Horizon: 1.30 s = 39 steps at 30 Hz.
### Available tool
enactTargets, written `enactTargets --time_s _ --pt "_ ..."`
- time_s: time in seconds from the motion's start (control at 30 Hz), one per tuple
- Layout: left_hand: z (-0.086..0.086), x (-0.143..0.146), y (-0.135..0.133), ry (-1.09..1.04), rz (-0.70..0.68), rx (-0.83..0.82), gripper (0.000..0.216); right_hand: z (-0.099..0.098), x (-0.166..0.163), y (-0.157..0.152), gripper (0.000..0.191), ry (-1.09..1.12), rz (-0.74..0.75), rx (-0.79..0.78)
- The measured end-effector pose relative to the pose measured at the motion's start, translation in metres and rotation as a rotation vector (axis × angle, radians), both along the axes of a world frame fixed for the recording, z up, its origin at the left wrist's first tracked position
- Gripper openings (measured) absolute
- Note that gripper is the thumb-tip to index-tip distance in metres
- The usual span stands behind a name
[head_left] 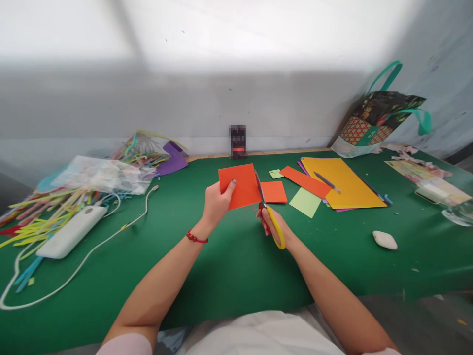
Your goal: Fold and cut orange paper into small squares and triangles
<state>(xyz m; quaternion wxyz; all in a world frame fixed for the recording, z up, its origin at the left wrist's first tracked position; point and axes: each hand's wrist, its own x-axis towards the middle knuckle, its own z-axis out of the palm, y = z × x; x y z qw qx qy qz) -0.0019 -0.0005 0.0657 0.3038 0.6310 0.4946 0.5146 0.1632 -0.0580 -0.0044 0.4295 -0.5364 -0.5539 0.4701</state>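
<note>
My left hand [217, 204] pinches a square sheet of orange paper [242, 186] above the green table, thumb on top. My right hand [272, 224] grips a pair of scissors [278, 230] with yellow handles. Their blades [259, 187] point away from me and lie along the sheet's right edge. How far the blades are apart is hard to tell. Just right of the blades lies a smaller orange paper piece [274, 192]. Behind it are an orange strip [306, 182], a light green square [305, 202] and a small folded green piece [275, 173].
Yellow sheets [354, 185] with a pen [327, 181] are stacked to the right, near a white case [385, 240]. A patterned bag [373, 123] leans at the back. On the left lie a white power bank [72, 231], its cable [107, 238] and heaped paper strips [40, 207]. A phone [238, 141] stands against the wall.
</note>
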Motion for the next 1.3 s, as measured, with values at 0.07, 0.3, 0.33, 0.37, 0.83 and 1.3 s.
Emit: enactTargets --time_s 0.07,0.3,0.33,0.37,0.83,1.3 --pt "0.0006 0.0001 -0.0007 -0.011 -0.002 -0.001 0.026 0.0000 -0.0006 0.0000 0.053 0.010 -0.006 -0.007" --pt "0.0012 0.0021 -0.0024 -0.023 -0.003 -0.001 0.025 -0.0001 -0.0011 0.0000 0.053 0.015 -0.020 -0.011" --pt "0.0012 0.0023 -0.0025 -0.016 -0.002 0.000 0.025 -0.0001 -0.0011 0.0000 0.054 0.012 -0.022 -0.011" --pt "0.0011 0.0024 -0.0025 -0.009 -0.001 0.000 0.025 -0.0001 -0.0011 0.0000 0.054 0.009 -0.023 -0.014" --pt "0.0011 -0.0002 -0.0004 -0.020 0.036 0.032 0.027 0.0081 -0.0021 -0.0025 0.054 0.027 -0.026 -0.047" --pt "-0.0007 0.0001 0.0000 -0.002 -0.015 0.022 0.027 -0.0005 0.0015 -0.0001 0.056 0.000 0.000 -0.019"
